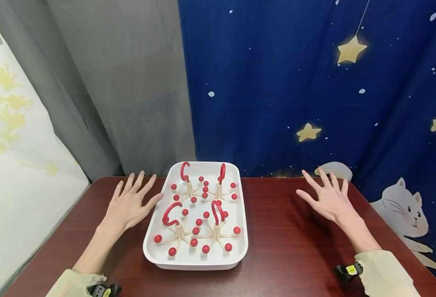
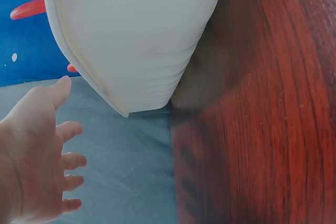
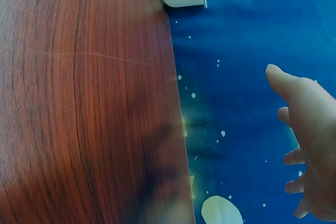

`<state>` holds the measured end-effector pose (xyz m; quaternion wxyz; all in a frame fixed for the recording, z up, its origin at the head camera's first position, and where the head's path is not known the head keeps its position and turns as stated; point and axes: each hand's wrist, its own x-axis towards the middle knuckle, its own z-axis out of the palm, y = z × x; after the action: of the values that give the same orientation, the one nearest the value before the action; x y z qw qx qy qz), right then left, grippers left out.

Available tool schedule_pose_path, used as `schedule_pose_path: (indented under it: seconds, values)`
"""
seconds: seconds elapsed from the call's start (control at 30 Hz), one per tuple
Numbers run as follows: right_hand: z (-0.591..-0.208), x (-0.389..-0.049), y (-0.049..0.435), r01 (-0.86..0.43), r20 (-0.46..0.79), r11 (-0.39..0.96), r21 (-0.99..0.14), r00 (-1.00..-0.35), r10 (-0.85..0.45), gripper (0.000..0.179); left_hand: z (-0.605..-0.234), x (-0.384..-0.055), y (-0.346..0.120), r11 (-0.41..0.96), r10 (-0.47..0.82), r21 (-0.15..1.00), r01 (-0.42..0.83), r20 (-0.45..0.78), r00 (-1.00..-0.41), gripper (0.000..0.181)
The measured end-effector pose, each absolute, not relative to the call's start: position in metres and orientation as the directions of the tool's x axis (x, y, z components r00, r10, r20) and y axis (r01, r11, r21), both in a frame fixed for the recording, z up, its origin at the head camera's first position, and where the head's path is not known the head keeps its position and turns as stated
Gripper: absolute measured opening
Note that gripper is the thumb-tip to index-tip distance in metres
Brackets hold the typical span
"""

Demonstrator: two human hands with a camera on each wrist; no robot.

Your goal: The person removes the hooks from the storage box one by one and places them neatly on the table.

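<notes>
A white plastic tray (image 1: pixel 195 266) stands on the table, left of the middle. Inside it are several small stands (image 1: pixel 179 230), each with a cream hub, curved cream arms tipped with red balls, and a red hook on top. My left hand (image 1: pixel 128 206) hovers beside the tray's left side, fingers spread, thumb close to the rim. In the left wrist view that hand (image 2: pixel 31 156) appears apart from the tray wall (image 2: pixel 136 35). Well to the tray's right, my right hand (image 1: pixel 329 200) is held up with straight fingers; nothing is in it. The right wrist view shows that hand (image 3: pixel 315 140) too.
The dark red wooden table (image 1: pixel 277 239) has a back edge just behind the tray. A grey curtain (image 1: pixel 128 82) and a blue starry curtain (image 1: pixel 269 82) hang behind it. A white cloth with yellow prints (image 1: pixel 13 123) hangs at the left.
</notes>
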<state>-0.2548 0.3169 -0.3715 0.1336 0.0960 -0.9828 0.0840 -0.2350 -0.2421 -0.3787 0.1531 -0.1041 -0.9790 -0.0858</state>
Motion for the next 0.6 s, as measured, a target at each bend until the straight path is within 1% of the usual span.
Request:
schedule_pose_path:
  seconds: [0.23, 0.47, 0.6]
  values:
    - [-0.37, -0.254, 0.314, -0.213, 0.274, 0.962, -0.171, -0.948, -0.161, 0.076, -0.381, -0.236, -0.241, 0.958, 0.175, 0.167, 0.232, 0.301, -0.938, 0.075]
    - [-0.372, -0.254, 0.308, -0.224, 0.274, 0.952, -0.208, -0.948, -0.163, 0.074, -0.386, -0.235, -0.24, 0.944, 0.168, 0.228, 0.237, 0.286, -0.943, 0.075]
    - [-0.372, -0.253, 0.304, -0.246, 0.299, 0.942, -0.23, -0.939, -0.172, 0.072, -0.39, -0.235, -0.24, 0.932, 0.163, 0.269, 0.242, 0.284, -0.945, 0.073]
